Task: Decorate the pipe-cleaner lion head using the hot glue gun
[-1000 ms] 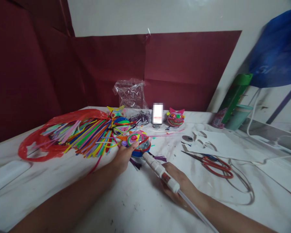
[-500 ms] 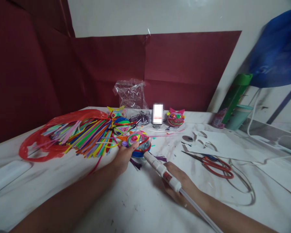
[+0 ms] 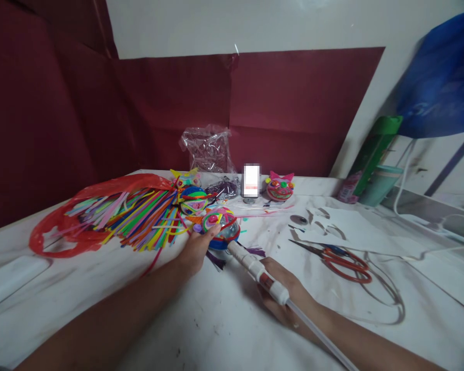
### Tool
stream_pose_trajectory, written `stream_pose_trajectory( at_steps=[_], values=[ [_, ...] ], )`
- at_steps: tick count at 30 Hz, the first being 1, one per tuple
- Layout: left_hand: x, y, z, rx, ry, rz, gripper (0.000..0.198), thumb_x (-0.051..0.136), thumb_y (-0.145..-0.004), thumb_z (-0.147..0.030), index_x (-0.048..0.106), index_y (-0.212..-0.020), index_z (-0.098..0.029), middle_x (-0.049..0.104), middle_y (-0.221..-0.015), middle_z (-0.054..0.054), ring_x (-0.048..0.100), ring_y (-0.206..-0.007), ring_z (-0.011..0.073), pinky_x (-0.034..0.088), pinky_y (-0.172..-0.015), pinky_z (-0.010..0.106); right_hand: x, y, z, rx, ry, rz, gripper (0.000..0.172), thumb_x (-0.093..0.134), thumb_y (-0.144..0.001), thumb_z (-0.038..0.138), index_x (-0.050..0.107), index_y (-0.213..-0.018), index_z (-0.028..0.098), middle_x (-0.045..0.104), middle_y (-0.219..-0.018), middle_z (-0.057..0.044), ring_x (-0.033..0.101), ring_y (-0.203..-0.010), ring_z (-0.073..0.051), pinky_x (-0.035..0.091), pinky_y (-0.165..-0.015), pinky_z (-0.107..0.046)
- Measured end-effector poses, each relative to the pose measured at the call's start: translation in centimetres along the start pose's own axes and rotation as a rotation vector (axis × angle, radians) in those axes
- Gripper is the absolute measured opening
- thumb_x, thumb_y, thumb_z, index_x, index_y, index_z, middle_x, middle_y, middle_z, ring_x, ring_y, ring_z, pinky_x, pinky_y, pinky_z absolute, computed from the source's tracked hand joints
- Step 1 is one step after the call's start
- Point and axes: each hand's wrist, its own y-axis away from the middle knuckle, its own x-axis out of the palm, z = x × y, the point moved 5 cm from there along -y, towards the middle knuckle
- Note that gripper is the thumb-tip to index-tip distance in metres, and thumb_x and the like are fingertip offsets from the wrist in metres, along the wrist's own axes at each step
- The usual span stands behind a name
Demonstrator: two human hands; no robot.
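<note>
Left hand (image 3: 195, 252): closed on decorated ball (image 3: 229, 231), mid-view, just in front of a second ball (image 3: 194, 198); most of its fingers hidden. Right hand (image 3: 286, 288): wrapped round white glue gun (image 3: 251, 264), handle concealed. Nozzle (image 3: 231, 247) at decorated ball's near lower edge; contact cannot be told. Clear rod (image 3: 317, 331) cut off at bottom. Phone screen (image 3: 251, 180) pixelated.

A creased maroon paper sheet (image 3: 297, 108) covers the lower part of the pale wall (image 3: 255, 26), with a crumpled, clear plastic bag (image 3: 206, 147) standing before it. At the right, a tapered, pale teal cup (image 3: 378, 186) sits beside a tall green container (image 3: 381, 147), while orange-handled metal scissors (image 3: 346, 265) lie next to flat white paper (image 3: 365, 232).
</note>
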Motion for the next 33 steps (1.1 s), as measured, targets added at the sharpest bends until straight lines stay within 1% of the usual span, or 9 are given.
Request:
stream_pose_trajectory(
  at_steps=[3,6,9,13,16,22,27,31,33],
  values=[
    [-0.1,-0.2,0.3,-0.013,0.012,0.008,0.053,0.086,-0.057,-0.044,0.07,-0.099,-0.015,0.076,-0.1,0.011,0.067,-0.106,0.0331,0.046,-0.099,0.047,-0.5,-0.2,0.2,0.022,0.042,0.033,0.021,0.05,-0.077,0.005,0.046,-0.083,0.025,0.059,-0.075,-0.002,0.058,-0.062,-0.017,0.049,-0.054,-0.026],
    [-0.2,-0.3,0.4,-0.016,0.015,-0.001,0.052,0.086,-0.057,-0.044,0.07,-0.097,-0.015,0.077,-0.098,0.011,0.067,-0.106,0.0329,0.046,-0.099,0.047,-0.5,-0.3,0.1,0.032,0.063,0.023,0.019,0.051,-0.078,0.007,0.046,-0.081,0.025,0.059,-0.073,-0.002,0.058,-0.061,-0.017,0.049,-0.053,-0.025],
    [-0.2,-0.3,0.5,-0.024,0.016,-0.019,0.057,0.087,-0.055,-0.044,0.069,-0.102,-0.015,0.076,-0.103,0.011,0.064,-0.112,0.0336,0.045,-0.101,0.047,-0.2,-0.3,0.1,-0.026,0.026,-0.006,0.016,0.051,-0.079,0.01,0.046,-0.08,0.025,0.059,-0.072,-0.002,0.059,-0.063,-0.017,0.049,-0.053,-0.026],
    [-0.3,-0.4,0.4,-0.013,0.001,-0.028,0.059,0.087,-0.055,-0.044,0.069,-0.104,-0.016,0.075,-0.108,0.012,0.06,-0.119,0.0337,0.042,-0.105,0.046,0.0,-0.2,0.1,-0.028,0.019,-0.038,0.016,0.05,-0.08,0.009,0.046,-0.081,0.024,0.057,-0.072,-0.002,0.06,-0.065,-0.018,0.049,-0.054,-0.026],
    [-0.3,-0.3,0.4,-0.011,0.005,-0.017,0.06,0.087,-0.056,-0.043,0.068,-0.106,-0.017,0.074,-0.111,0.012,0.059,-0.12,0.0336,0.04,-0.107,0.046,-0.2,-0.2,0.2,-0.031,0.025,-0.013,0.019,0.052,-0.078,0.006,0.048,-0.083,0.024,0.058,-0.073,-0.002,0.06,-0.066,-0.017,0.05,-0.055,-0.026],
    [0.3,0.1,-0.1,0.02,0.009,0.04,0.052,0.086,-0.058,-0.043,0.069,-0.099,-0.016,0.075,-0.105,0.011,0.062,-0.117,0.0336,0.041,-0.106,0.047,-0.1,-0.2,-0.1,0.007,-0.046,0.014,0.019,0.057,-0.077,0.007,0.052,-0.085,0.023,0.064,-0.079,-0.004,0.065,-0.072,-0.02,0.055,-0.062,-0.028],
    [0.5,0.4,-0.5,0.035,0.01,0.019,0.053,0.087,-0.057,-0.038,0.069,-0.103,-0.018,0.076,-0.102,0.008,0.063,-0.115,0.0312,0.041,-0.106,0.044,0.9,0.2,-1.0,0.039,-0.018,0.046,0.021,0.055,-0.074,0.005,0.055,-0.086,0.023,0.065,-0.081,-0.004,0.066,-0.072,-0.02,0.056,-0.063,-0.029],
    [0.6,0.5,-0.5,0.025,-0.032,0.032,0.048,0.088,-0.054,-0.037,0.071,-0.095,-0.017,0.077,-0.098,0.009,0.063,-0.113,0.0333,0.042,-0.104,0.045,1.5,0.4,-1.5,0.025,0.021,0.012,0.02,0.054,-0.072,0.006,0.055,-0.083,0.023,0.066,-0.076,-0.004,0.066,-0.068,-0.02,0.054,-0.058,-0.028],
    [0.5,0.4,-0.4,0.036,-0.023,0.029,0.049,0.087,-0.055,-0.039,0.071,-0.095,-0.017,0.076,-0.101,0.009,0.062,-0.116,0.0334,0.042,-0.105,0.045,1.3,0.4,-1.2,-0.001,0.02,-0.017,0.018,0.053,-0.074,0.008,0.053,-0.084,0.023,0.064,-0.076,-0.004,0.064,-0.066,-0.019,0.052,-0.056,-0.028]
  ],
)
